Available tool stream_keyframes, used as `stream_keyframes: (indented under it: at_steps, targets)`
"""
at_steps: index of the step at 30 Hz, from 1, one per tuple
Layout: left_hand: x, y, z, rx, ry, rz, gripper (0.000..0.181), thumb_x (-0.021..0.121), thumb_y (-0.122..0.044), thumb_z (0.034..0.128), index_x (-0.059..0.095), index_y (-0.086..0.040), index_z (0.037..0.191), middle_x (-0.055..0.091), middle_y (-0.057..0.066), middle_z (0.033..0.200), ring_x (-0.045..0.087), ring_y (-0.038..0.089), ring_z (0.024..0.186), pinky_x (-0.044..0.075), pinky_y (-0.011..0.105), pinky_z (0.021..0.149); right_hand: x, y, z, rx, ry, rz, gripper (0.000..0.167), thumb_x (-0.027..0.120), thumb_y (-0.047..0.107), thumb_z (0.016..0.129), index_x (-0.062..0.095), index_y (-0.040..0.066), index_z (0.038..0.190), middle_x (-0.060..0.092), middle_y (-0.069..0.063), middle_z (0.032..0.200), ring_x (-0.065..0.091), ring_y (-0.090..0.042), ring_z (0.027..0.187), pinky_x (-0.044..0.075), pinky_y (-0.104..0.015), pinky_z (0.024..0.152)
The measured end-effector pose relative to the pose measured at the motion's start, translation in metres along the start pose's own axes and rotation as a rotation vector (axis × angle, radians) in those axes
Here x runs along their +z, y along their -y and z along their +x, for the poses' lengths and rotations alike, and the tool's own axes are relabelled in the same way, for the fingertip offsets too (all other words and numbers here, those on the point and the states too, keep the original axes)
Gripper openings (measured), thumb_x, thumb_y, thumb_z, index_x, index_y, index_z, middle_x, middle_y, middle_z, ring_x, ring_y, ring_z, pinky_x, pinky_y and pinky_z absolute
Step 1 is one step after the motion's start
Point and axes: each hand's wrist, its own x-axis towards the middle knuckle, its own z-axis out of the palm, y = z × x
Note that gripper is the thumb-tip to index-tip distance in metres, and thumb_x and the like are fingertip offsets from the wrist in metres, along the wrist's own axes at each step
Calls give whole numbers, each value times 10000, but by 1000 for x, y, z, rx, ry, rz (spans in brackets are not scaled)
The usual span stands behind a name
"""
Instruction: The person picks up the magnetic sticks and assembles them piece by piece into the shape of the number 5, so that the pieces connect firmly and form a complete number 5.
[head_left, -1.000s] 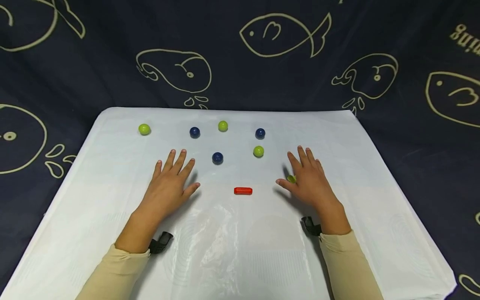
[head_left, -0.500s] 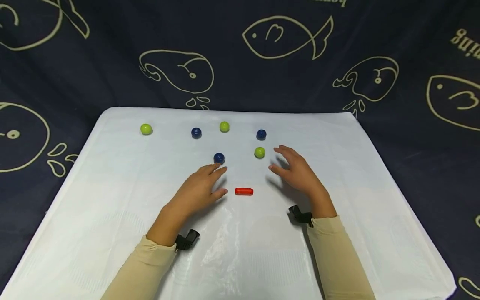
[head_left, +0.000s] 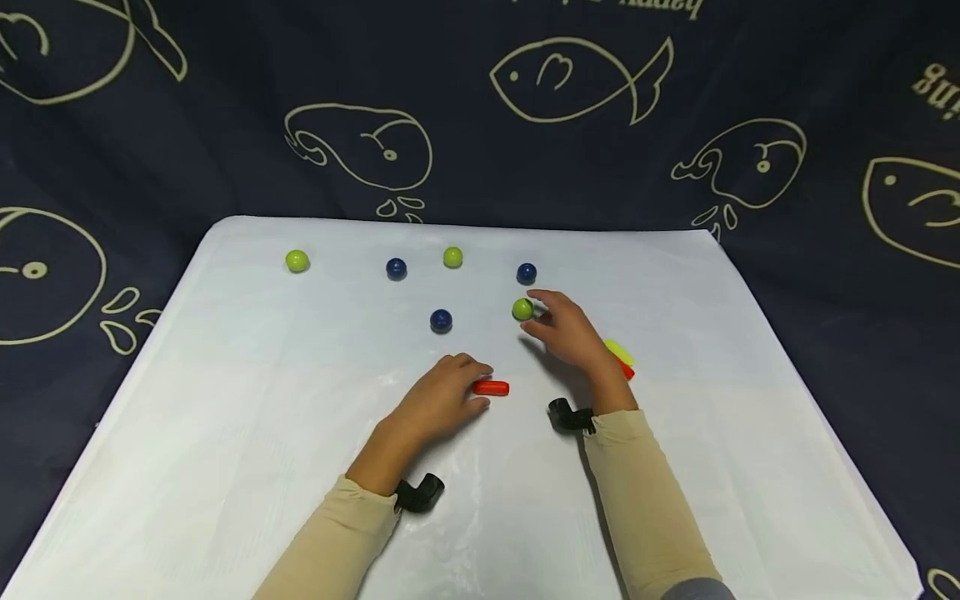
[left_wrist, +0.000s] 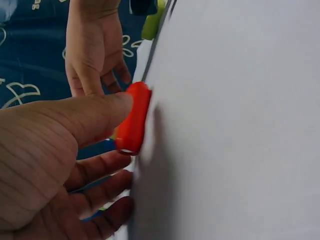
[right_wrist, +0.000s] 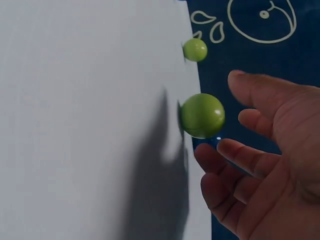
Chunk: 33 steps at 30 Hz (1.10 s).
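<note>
- Left hand (head_left: 442,396): thumb and fingers spread around small, red plastic-looking stick (head_left: 493,388); contact unclear.
- Right hand (head_left: 567,333): fingers spread, just beside glossy lime-green ball (head_left: 522,309).

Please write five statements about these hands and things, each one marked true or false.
1. The left hand is at a red piece. True.
2. The right hand grips a blue ball. False: the right hand is beside a green ball, gripping nothing.
3. Three blue balls show in the head view. True.
4. Green balls outnumber blue ones. False: three of each show.
5. A yellow piece shows by the right wrist. True.
</note>
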Motion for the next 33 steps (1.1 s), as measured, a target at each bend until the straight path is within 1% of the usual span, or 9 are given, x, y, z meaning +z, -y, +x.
stream_keyframes:
  at_steps: [3, 6, 11, 14, 18, 22, 26, 30, 33]
  targets:
    - [5, 5, -1, 12, -42, -2, 321, 736, -149, 886, 684, -79, 1195, 629, 54, 1111, 557, 253, 1031, 463, 396, 921, 7, 1, 7, 13, 18, -3, 570, 657, 179, 964, 441, 86, 1483, 464, -170, 1437, 542, -311, 1154, 427, -472, 1004]
    - [10, 7, -1, 33, -83, -10, 250, 727, -126, 885, 708, -89, 1131, 630, 35, 1061, 560, 241, 985, 475, 394, 875, 12, 1, 11, 17, 29, -16, 552, 638, 153, 972, 442, 82, 1484, 460, -174, 1446, 515, -305, 1208, 408, -470, 1036]
    - [17, 11, -1, 71, -144, -7, 193, 729, -79, 864, 723, -92, 1057, 636, 13, 1005, 569, 219, 930, 483, 379, 835, 16, 1, 14, 8, 16, -43, 483, 602, 98, 980, 481, 59, 1446, 498, -185, 1402, 510, -303, 1220, 403, -468, 1042]
    - [18, 13, 0, 77, -153, -3, 188, 730, -76, 865, 720, -92, 1052, 641, 7, 1001, 578, 213, 932, 487, 378, 836, 16, 0, 14, 9, 5, -40, 411, 578, 74, 987, 523, 58, 1393, 550, -174, 1318, 535, -296, 1143, 425, -461, 1004]
    - [17, 12, 0, 47, -134, -18, 188, 732, -87, 881, 713, -99, 1069, 644, 4, 1009, 585, 212, 952, 488, 379, 855, 16, -2, 12, 27, 15, -15, 336, 580, 100, 992, 557, 67, 1326, 594, -148, 1243, 552, -283, 1093, 438, -458, 981]
    - [19, 12, 1, 28, -123, -39, 187, 726, -83, 890, 704, -99, 1076, 639, 9, 1011, 583, 202, 951, 488, 375, 855, 14, -5, -3, 56, 38, 35, 312, 617, 158, 983, 563, 87, 1282, 612, -124, 1216, 581, -275, 1078, 471, -443, 943]
    - [21, 12, 0, 27, -134, -54, 188, 721, -71, 890, 697, -96, 1075, 631, 14, 1012, 585, 196, 939, 488, 372, 852, 9, 1, -26, 67, 57, 125, 300, 655, 159, 958, 552, 82, 1230, 611, -109, 1162, 615, -257, 996, 532, -381, 798]
    - [19, 13, 1, 16, -150, -57, 187, 721, -71, 891, 695, -86, 1075, 623, 21, 1014, 587, 197, 930, 487, 374, 852, 8, 7, -45, 58, 44, 188, 294, 686, 152, 936, 543, 88, 1185, 603, -102, 982, 585, -214, 816, 490, -315, 632]
    - [15, 13, 2, 11, -160, -68, 185, 720, -66, 889, 695, -78, 1072, 619, 28, 1016, 589, 211, 942, 486, 386, 858, 11, 9, -58, 43, 15, 225, 302, 696, 143, 929, 539, 93, 1183, 598, -106, 909, 555, -200, 745, 451, -303, 589]
